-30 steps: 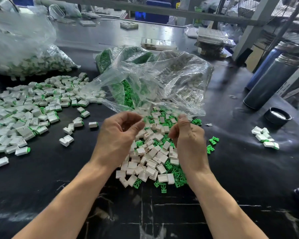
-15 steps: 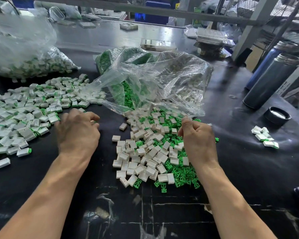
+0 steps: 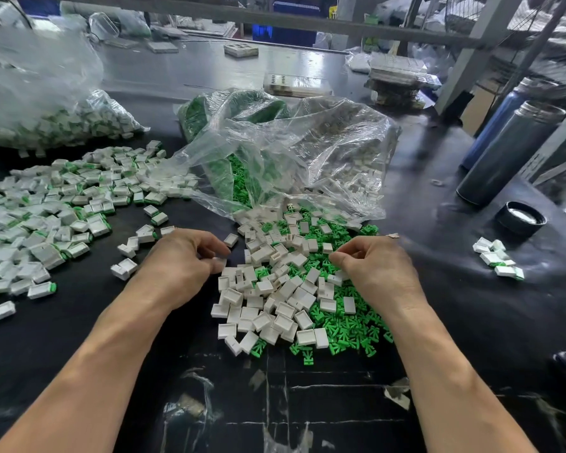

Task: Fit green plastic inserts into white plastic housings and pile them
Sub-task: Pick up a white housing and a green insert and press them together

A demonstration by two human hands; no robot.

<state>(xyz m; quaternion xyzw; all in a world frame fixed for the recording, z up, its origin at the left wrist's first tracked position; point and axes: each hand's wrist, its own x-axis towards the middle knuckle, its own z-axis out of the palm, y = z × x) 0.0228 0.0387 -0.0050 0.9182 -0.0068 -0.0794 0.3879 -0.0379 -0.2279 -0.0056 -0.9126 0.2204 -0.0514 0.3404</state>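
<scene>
A loose heap of white housings (image 3: 275, 305) mixed with green inserts (image 3: 350, 335) lies on the black table in front of me. My left hand (image 3: 180, 266) is at the heap's left edge, thumb and curled fingers pinching a white housing (image 3: 220, 260). My right hand (image 3: 376, 273) rests on the heap's right side with its fingers curled down into the parts; what they hold is hidden. A wide spread of fitted white-and-green pieces (image 3: 46, 217) covers the table to the left.
An open clear bag (image 3: 291, 152) of green and white parts lies behind the heap. Another filled bag (image 3: 46, 109) sits far left. Two dark bottles (image 3: 510, 152) and a black cap (image 3: 520, 219) stand at the right, near a few fitted pieces (image 3: 497, 259).
My left hand went out to the fitted pieces on the left and has come back to the heap's left edge, now pinching a white housing. My right hand stayed on the heap.
</scene>
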